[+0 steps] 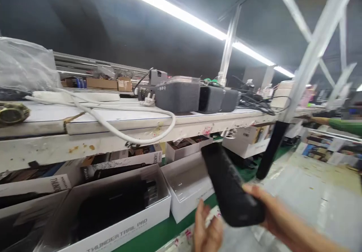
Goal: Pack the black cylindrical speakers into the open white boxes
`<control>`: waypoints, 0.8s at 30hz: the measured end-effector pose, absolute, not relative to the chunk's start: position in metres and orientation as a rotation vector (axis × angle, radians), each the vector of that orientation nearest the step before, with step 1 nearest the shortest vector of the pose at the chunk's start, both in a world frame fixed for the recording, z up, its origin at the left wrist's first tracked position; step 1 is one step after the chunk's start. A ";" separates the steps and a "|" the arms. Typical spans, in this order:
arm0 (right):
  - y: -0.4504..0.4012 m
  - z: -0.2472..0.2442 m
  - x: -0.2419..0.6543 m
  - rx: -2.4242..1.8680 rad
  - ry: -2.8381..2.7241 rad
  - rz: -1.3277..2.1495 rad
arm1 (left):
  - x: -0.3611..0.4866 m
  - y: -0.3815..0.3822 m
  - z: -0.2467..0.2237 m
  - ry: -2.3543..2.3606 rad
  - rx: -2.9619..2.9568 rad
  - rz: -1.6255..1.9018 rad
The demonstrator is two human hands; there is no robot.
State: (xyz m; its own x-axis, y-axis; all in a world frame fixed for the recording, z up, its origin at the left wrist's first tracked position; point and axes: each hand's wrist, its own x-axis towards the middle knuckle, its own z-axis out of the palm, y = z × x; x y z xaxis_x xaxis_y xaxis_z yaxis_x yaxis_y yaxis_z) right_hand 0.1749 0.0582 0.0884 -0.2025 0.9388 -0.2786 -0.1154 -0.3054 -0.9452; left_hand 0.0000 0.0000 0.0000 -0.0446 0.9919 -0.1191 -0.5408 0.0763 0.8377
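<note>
Long white surface runs across the upper left of the frame, with open white boxes below it at lower left. Black object sits at lower centre, above the gap beside the boxes. Right hand has it in a partly closed one-handed hold; left hand is open, fingers spread, just below, no clear contact. Risk: one-handed hold on a matte surface could slip, dropping it against the box rims. Object looks elongated, dark, faintly textured.

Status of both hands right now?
Left hand: open, fingers apart, beside the casing, holding nothing.
Right hand: closed, holding a black textured casing from its lower end.
</note>
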 end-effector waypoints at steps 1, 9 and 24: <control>0.041 0.078 0.168 -1.171 -1.110 1.658 | -0.004 0.002 0.009 0.839 0.612 1.439; 0.019 0.100 0.178 -1.113 -2.401 0.614 | -0.068 -0.026 0.047 0.767 0.672 1.349; 0.154 0.139 0.130 -0.774 -2.804 -0.353 | -0.131 0.023 0.063 2.207 1.788 0.825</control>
State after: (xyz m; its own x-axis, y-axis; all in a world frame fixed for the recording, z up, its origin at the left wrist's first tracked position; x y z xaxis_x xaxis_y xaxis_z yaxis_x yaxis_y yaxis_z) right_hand 0.1296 0.1536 0.1390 -0.8396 0.4748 0.2638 0.5254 0.8331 0.1727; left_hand -0.1310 0.0232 0.0630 -0.2581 0.9456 0.1979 0.8436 0.1207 0.5232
